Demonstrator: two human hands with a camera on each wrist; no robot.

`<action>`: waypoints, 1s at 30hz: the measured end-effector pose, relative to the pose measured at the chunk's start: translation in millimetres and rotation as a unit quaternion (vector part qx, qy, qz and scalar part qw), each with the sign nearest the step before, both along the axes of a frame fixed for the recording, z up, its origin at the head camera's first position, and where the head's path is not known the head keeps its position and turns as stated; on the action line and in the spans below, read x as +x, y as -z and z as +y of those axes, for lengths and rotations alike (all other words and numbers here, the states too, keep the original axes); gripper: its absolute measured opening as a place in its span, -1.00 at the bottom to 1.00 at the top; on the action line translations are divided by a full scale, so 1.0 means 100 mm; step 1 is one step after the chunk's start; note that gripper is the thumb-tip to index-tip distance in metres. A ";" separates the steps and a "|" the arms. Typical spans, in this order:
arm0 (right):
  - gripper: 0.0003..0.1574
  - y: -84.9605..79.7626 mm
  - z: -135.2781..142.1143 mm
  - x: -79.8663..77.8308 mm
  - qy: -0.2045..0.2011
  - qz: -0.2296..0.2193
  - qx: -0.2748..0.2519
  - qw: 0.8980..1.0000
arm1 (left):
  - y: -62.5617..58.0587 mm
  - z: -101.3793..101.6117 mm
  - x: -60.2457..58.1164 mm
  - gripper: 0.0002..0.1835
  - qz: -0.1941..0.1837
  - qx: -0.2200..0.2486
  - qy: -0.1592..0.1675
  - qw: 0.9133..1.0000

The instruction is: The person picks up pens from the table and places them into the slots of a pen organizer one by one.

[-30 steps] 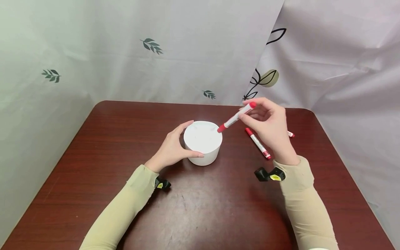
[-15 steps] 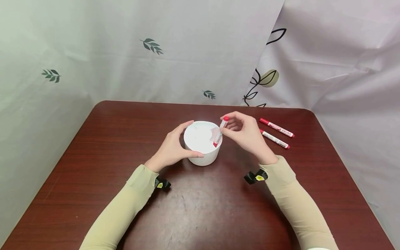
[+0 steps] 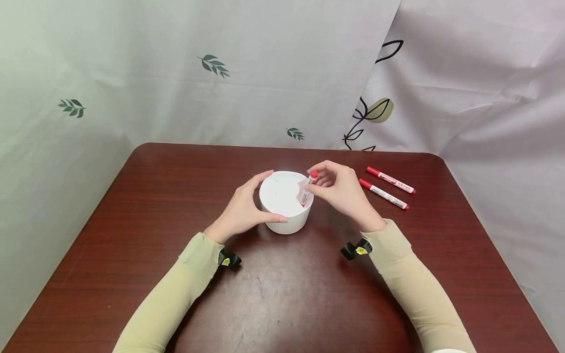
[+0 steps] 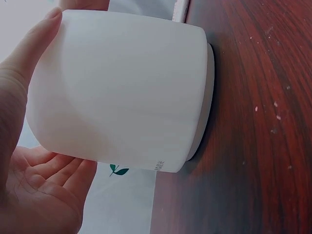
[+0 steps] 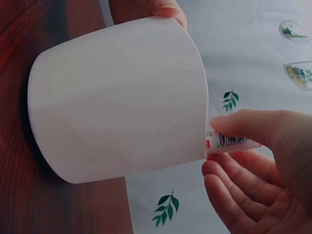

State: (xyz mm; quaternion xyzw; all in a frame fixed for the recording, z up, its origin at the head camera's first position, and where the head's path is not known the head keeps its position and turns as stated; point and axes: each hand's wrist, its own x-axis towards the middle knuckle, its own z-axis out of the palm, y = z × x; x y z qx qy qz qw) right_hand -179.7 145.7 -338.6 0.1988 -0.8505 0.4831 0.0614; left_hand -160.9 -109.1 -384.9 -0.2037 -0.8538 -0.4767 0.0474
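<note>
A round white container point(image 3: 286, 224) stands upright on the table, its inside bright and washed out in the head view. My left hand point(image 3: 238, 212) holds it from the left, thumb along the near side and fingers round the far side. At the right rim, my right hand point(image 3: 342, 191) pinches a white marker with red ends point(image 3: 306, 192) between thumb and fingers. The marker leans with its lower end inside the container. In the right wrist view the container wall hides that lower part, and a barcode shows on the barrel point(image 5: 234, 141).
Two more markers, an upper one point(image 3: 391, 180) and a lower one point(image 3: 385, 195), lie on the brown table point(image 3: 176, 181) to the right of my right hand. A pale curtain point(image 3: 265, 73) with leaf prints hangs behind the table.
My right hand has carried the marker left and down from above the table's right side, and its lower end has gone into the container. My left hand stays in place.
</note>
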 end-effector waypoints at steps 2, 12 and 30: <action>-0.64 -0.03 -0.01 0.01 0.002 -0.003 -0.005 1.000 | 0.00 0.00 0.00 0.13 -0.001 0.000 0.000 1.000; -0.61 -0.22 -0.05 0.13 -0.013 -0.012 -0.044 0.999 | 0.02 -0.01 0.00 0.16 -0.003 0.002 -0.001 1.000; -0.62 -0.35 0.42 0.38 0.073 0.001 -0.011 0.997 | -0.02 -0.05 0.07 0.22 0.006 0.019 -0.001 1.000</action>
